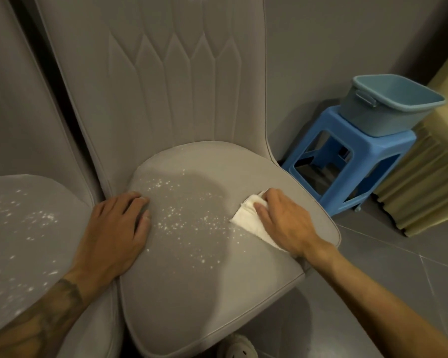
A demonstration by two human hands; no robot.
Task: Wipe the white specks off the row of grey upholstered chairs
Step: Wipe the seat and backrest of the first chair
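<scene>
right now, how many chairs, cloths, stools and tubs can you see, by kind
chairs: 2, one under the hands and one to its left
cloth: 1
stool: 1
tub: 1
total: 5

Grey wall (321, 47), grey tiled floor (398, 267), blue plastic stool (388, 161) under a teal tub (378, 117)
</scene>
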